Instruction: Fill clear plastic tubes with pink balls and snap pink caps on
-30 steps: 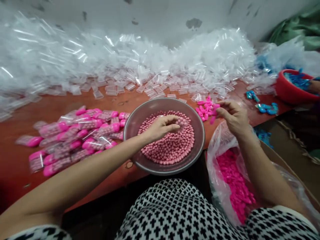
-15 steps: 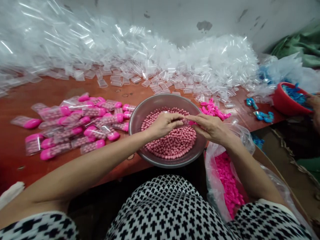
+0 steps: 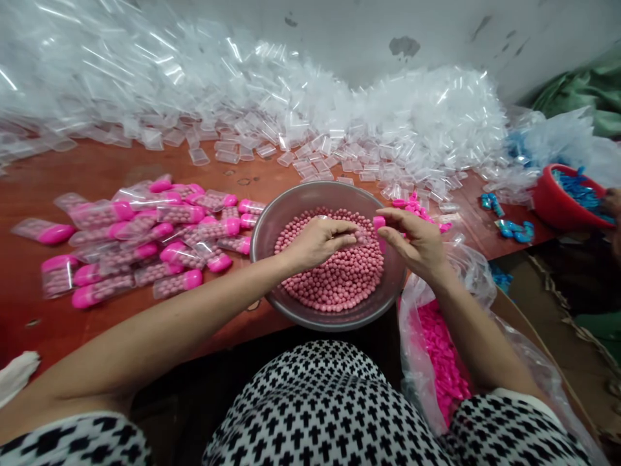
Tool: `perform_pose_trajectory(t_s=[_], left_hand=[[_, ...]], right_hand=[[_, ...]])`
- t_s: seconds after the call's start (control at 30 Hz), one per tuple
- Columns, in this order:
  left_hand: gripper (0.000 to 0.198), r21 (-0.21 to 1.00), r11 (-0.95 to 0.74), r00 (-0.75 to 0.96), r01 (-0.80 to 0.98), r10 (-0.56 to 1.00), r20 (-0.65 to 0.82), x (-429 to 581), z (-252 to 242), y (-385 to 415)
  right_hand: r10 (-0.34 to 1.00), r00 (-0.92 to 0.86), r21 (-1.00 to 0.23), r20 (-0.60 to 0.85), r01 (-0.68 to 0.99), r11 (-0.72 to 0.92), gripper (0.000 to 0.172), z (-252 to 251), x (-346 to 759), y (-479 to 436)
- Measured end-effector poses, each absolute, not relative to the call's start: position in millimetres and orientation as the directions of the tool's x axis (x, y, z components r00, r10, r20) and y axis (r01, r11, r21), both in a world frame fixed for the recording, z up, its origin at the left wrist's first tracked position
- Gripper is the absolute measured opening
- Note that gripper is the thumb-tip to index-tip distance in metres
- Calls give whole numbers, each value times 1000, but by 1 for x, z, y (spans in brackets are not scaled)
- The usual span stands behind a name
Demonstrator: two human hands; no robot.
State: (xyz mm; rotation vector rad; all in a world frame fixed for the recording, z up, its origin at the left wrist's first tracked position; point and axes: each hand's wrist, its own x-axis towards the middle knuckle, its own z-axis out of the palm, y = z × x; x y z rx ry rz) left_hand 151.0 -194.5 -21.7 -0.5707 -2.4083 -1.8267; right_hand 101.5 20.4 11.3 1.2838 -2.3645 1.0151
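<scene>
Over a grey metal bowl (image 3: 264, 259) of round pink beads (image 3: 334, 281), my left hand (image 3: 323, 243) is closed around a small clear plastic tube (image 3: 359, 237) that seems to hold pink beads. Most of the tube is hidden by the fingers. To its right, my right hand (image 3: 420, 249) pinches a bright pink cap (image 3: 378, 222) between thumb and fingers, a short gap from the tube's end. Several filled clear tubes with pink caps (image 3: 145, 226) lie in a pile left of the bowl.
Clear empty tubes (image 3: 301, 123) are heaped along the wall. Loose pink caps (image 3: 414, 206) lie right of the bowl, and a plastic bag of pink caps (image 3: 441, 362) sits below. At right, another person's hand (image 3: 612, 204) is at a red bowl (image 3: 546, 200) of blue pieces.
My hands were together at the tube's end; now my right hand has drawn away to the right with the pink cap. The left hand keeps its place with the tube.
</scene>
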Motion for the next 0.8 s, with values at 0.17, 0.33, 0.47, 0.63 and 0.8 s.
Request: perform_pose_trajectory(t_s=[0.17,0.33,0.47,0.63,0.8], left_hand=[[29,922,175,-928,344,209,307,155,-22,-191],[26,871,255,-907,419,154,391,161,-21,-190],[21,803,358,-877,477,142,458,162,-25,-189],[21,686,462,-813,562,156,561,156,-33,-192],[25,938,153,-949,312,84,302,152,-25,-196]], right_hand=[[-684,-464,-328,563,-885,330,21,8,106,10],[-696,-368,-215,617,-929,301,20,7,112,8],[-733,-282,-90,619,-952,291,26,1,117,8],[-731,-297,-53,614,-940,337,24,-9,113,4],[-620,-604,-601,501,-758,254,27,-7,103,4]])
